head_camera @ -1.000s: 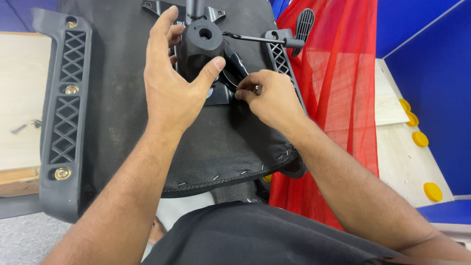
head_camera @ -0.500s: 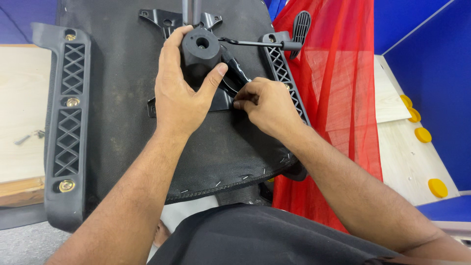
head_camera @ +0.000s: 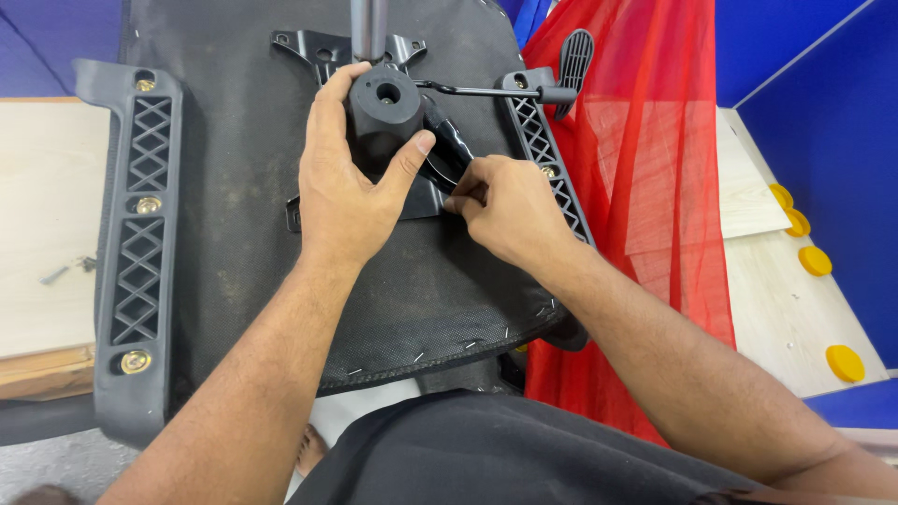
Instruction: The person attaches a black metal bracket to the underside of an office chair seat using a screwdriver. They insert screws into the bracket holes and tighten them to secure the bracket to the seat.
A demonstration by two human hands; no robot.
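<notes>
An upturned black office chair seat (head_camera: 234,234) lies before me, its fabric underside facing up. My left hand (head_camera: 351,192) grips the black tilt mechanism (head_camera: 383,103) bolted at the seat's middle, thumb against its right side. My right hand (head_camera: 505,210) is closed on a small black tool (head_camera: 449,140) pressed to the mechanism's right edge. A metal gas-lift post (head_camera: 368,28) rises from the mechanism. A thin lever rod with a black paddle handle (head_camera: 572,56) sticks out to the right.
Black lattice armrest brackets with brass bolts run along the seat's left side (head_camera: 140,243) and right side (head_camera: 543,150). Red mesh fabric (head_camera: 655,187) hangs at the right. Beyond it lie a pale wooden board with yellow round caps (head_camera: 814,260) and blue panels (head_camera: 823,112).
The view has shifted, so the seat and both hands sit lower and more central. Both hands keep their hold on the mechanism and the tool; my left fingers have curled further around the mechanism.
</notes>
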